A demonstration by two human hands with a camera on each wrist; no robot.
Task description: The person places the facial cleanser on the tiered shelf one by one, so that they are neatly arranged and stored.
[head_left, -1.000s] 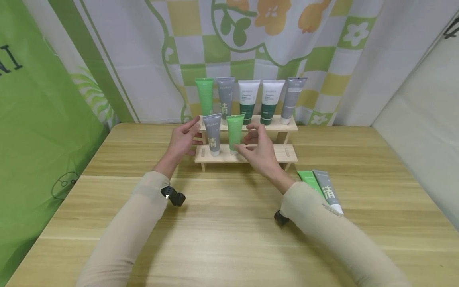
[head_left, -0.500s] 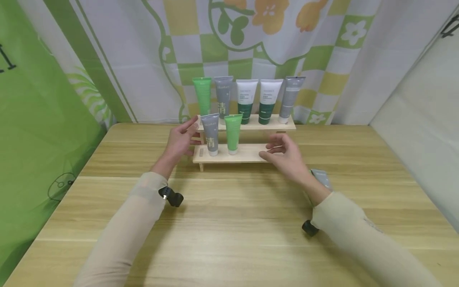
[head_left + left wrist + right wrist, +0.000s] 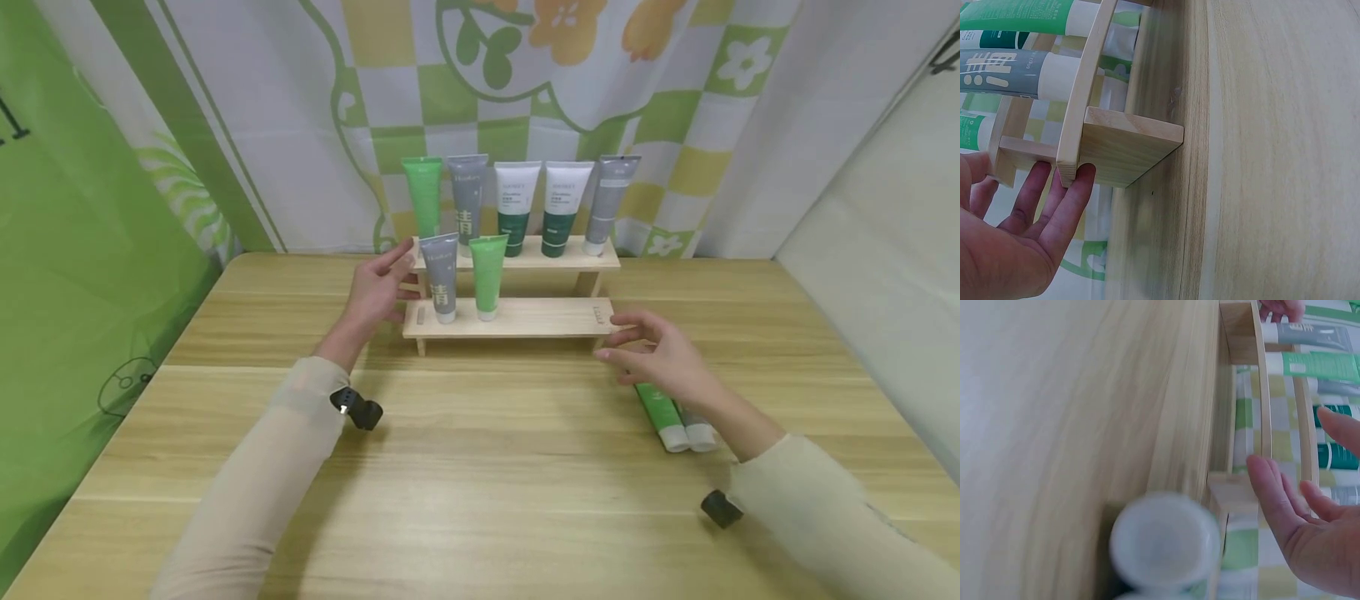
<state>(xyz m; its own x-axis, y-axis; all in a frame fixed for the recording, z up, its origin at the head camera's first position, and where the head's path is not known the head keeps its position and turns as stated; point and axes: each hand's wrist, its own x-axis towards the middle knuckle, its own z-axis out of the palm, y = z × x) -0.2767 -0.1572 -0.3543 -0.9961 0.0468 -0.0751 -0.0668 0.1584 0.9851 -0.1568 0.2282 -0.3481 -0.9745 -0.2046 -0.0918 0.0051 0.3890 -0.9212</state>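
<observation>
A two-tier wooden rack (image 3: 540, 317) stands at the back of the table. My left hand (image 3: 375, 287) is at its left end; in the left wrist view the fingertips touch the shelf ends, fingers extended. A grey tube (image 3: 441, 275) and a green tube (image 3: 489, 279) stand cap-down on the left part of the lower shelf. My right hand (image 3: 663, 354) holds nothing, fingers loosely bent, at the right end of the lower shelf. Below it, a second green tube (image 3: 660, 417) and a second grey tube (image 3: 699, 435) lie side by side on the table, partly hidden by the hand.
On the upper shelf stand another green tube (image 3: 423, 196), another grey tube (image 3: 467, 187), two white-and-dark-green tubes (image 3: 565, 204) and a plainer grey tube (image 3: 611, 204). A patterned curtain (image 3: 300, 125) hangs right behind the table (image 3: 465, 483).
My right hand has let go of the front green tube and moved right along the lower shelf to its end, above the lying tubes. The left hand stays at the rack's left end.
</observation>
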